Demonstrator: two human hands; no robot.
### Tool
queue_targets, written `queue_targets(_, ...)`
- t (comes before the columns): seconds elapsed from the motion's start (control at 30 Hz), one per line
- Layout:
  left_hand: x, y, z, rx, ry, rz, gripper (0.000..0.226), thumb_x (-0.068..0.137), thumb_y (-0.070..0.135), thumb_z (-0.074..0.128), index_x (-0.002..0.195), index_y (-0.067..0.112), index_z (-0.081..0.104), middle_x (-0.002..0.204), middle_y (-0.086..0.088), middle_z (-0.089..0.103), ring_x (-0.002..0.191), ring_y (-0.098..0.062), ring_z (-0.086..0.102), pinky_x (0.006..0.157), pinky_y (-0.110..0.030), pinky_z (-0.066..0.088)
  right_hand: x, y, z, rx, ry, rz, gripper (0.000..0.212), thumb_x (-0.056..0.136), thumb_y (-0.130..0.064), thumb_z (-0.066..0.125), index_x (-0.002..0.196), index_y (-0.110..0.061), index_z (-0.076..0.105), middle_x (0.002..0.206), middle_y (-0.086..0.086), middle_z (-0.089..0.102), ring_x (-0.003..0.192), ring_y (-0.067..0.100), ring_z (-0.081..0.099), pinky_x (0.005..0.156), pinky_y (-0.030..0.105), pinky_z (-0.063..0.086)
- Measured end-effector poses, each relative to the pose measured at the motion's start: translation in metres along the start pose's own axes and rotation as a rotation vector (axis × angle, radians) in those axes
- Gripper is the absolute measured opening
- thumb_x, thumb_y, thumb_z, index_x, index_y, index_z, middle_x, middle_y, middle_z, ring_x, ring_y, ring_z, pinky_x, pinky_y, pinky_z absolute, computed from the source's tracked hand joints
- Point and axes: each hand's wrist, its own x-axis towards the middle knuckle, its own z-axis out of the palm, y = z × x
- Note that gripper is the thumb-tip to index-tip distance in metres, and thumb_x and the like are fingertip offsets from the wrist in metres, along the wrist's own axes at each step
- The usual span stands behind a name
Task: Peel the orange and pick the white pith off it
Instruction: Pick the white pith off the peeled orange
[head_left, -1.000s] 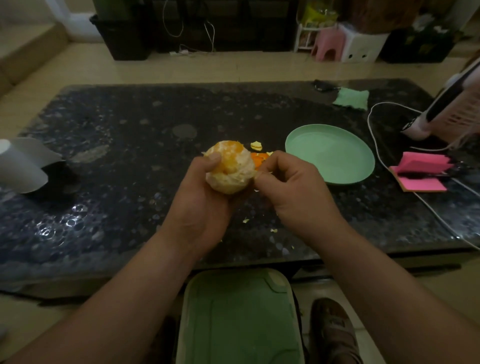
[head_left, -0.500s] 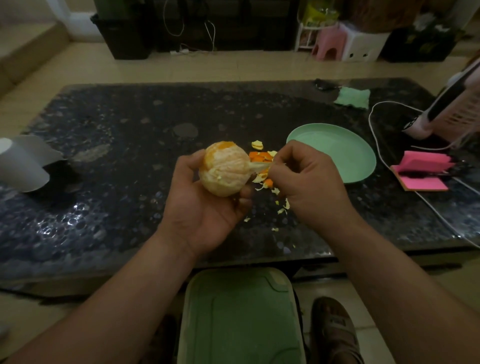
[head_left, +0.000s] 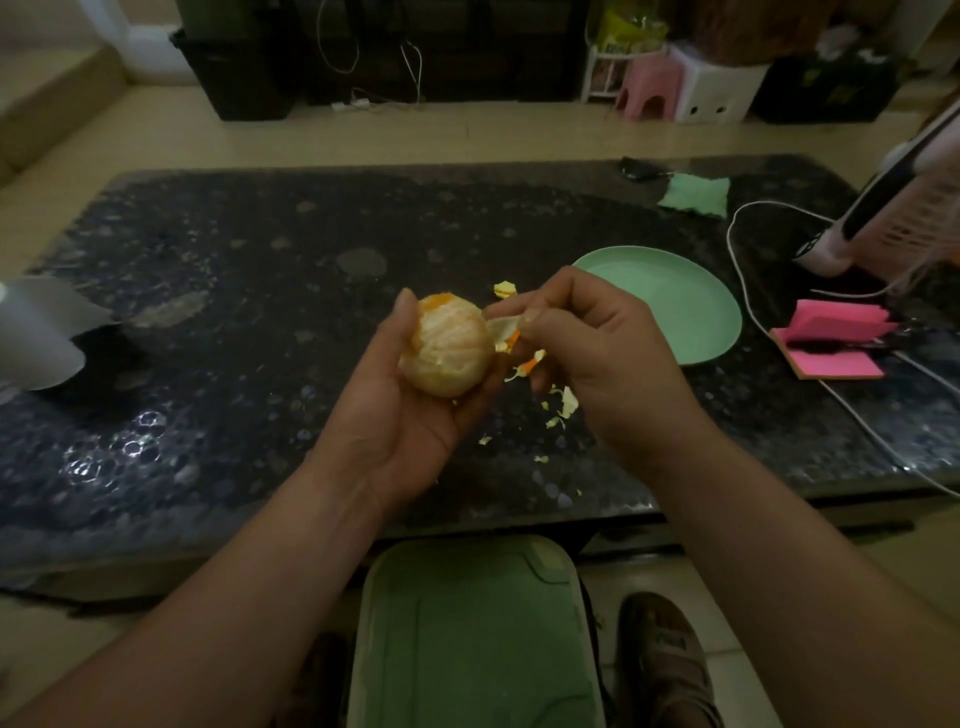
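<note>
Both hands are held over the dark table (head_left: 234, 364). The left hand (head_left: 410, 415) holds the orange (head_left: 447, 348) from below, with the fingers curled round it and the thumb lying on its upper left side. The orange is almost fully peeled: pale pith covers most of it and bare flesh shows at the top. The right hand (head_left: 597, 353), just beside the fruit, pinches a strip of pith (head_left: 501, 328) between thumb and forefinger, and the strip touches the orange's right side. Under the right hand, small scraps of peel (head_left: 566, 402) lie on the table. Beyond the right hand lies a green plate (head_left: 675, 296), and further right a pink pad of notes (head_left: 831, 343).
</note>
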Motion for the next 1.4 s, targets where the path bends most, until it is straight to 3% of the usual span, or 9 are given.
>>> queue_targets(0.1,-0.001,-0.003,0.001,0.016,0.003,-0.015,0.065,0.101,0.059,0.058,0.144,0.009,0.061,0.135,-0.017,0.071,0.108,-0.025,0.072,0.087,-0.033,0.062,0.0,0.001,0.004,0.119,-0.03,0.059,0.015,0.095,0.002,0.057,0.082,-0.005,0.056,0.102,0.012,0.08,0.077,0.027,0.064,0.059,0.026,0.054)
queue_targets(0.27,0.002,-0.005,0.004,0.013,0.023,-0.045,0.052,0.093,0.053,0.068,0.124,0.013,0.076,0.115,-0.012,0.07,0.087,-0.02,0.068,0.059,-0.02,0.058,0.004,0.005,0.002,0.265,0.031,0.157,0.021,0.102,0.003,0.051,0.084,-0.006,0.056,0.082,0.01,0.073,0.07,0.021,0.066,0.061,0.03,0.057)
queue_targets(0.57,-0.005,-0.001,0.002,-0.021,-0.018,-0.092,0.05,0.089,0.062,0.066,0.103,0.017,0.081,0.101,-0.011,0.071,0.079,-0.023,0.067,0.051,-0.022,0.054,0.013,0.009,-0.011,0.436,0.129,0.273,0.024,0.098,0.002,0.048,0.077,-0.008,0.056,0.074,0.006,0.069,0.065,0.016,0.062,0.058,0.026,0.055)
queue_targets(0.67,-0.006,0.001,0.001,-0.008,-0.011,-0.101,0.057,0.088,0.066,0.065,0.114,0.017,0.073,0.101,-0.011,0.068,0.082,-0.023,0.066,0.048,-0.021,0.048,0.018,0.017,-0.021,0.244,0.183,0.268,0.018,0.099,-0.001,0.054,0.083,-0.005,0.06,0.08,0.007,0.074,0.069,0.018,0.067,0.064,0.03,0.059)
queue_targets(0.77,-0.007,0.0,0.002,0.033,-0.01,-0.111,0.054,0.09,0.066,0.063,0.109,0.017,0.072,0.097,-0.013,0.066,0.079,-0.022,0.062,0.045,-0.018,0.038,0.022,0.036,-0.034,-0.394,0.145,0.237,0.014,0.101,-0.017,0.065,0.092,-0.011,0.074,0.089,0.0,0.078,0.083,0.017,0.073,0.076,0.036,0.061)
queue_targets(0.87,-0.007,-0.002,0.002,0.075,0.002,-0.116,0.057,0.091,0.066,0.062,0.115,0.015,0.069,0.098,-0.014,0.066,0.078,-0.023,0.063,0.045,-0.019,0.037,0.023,0.053,-0.035,-0.904,-0.035,0.241,0.016,0.103,-0.027,0.065,0.104,-0.02,0.08,0.099,-0.006,0.074,0.091,0.013,0.066,0.077,0.027,0.045)
queue_targets(1.0,-0.006,-0.003,-0.001,0.121,0.025,-0.104,0.066,0.088,0.065,0.068,0.129,0.014,0.064,0.104,-0.015,0.066,0.081,-0.024,0.066,0.045,-0.021,0.041,0.023,0.062,-0.034,-1.035,0.016,0.263,0.026,0.098,-0.039,0.073,0.081,-0.021,0.064,0.079,-0.003,0.067,0.077,0.016,0.062,0.062,0.033,0.041)
queue_targets(1.13,-0.005,-0.002,-0.002,0.146,0.036,-0.083,0.068,0.087,0.064,0.07,0.131,0.013,0.064,0.106,-0.015,0.067,0.082,-0.025,0.067,0.045,-0.022,0.043,0.023,0.06,-0.037,-1.053,0.077,0.191,0.009,0.1,-0.027,0.067,0.093,-0.021,0.065,0.086,-0.003,0.068,0.083,0.02,0.063,0.073,0.039,0.054)
queue_targets(1.4,-0.003,-0.002,0.0,0.171,0.062,-0.048,0.068,0.087,0.063,0.07,0.132,0.012,0.066,0.108,-0.016,0.067,0.084,-0.026,0.066,0.046,-0.024,0.045,0.016,0.044,-0.032,-1.083,0.051,0.048,0.019,0.103,-0.041,0.062,0.091,-0.026,0.066,0.079,-0.009,0.065,0.074,0.011,0.061,0.063,0.032,0.046)
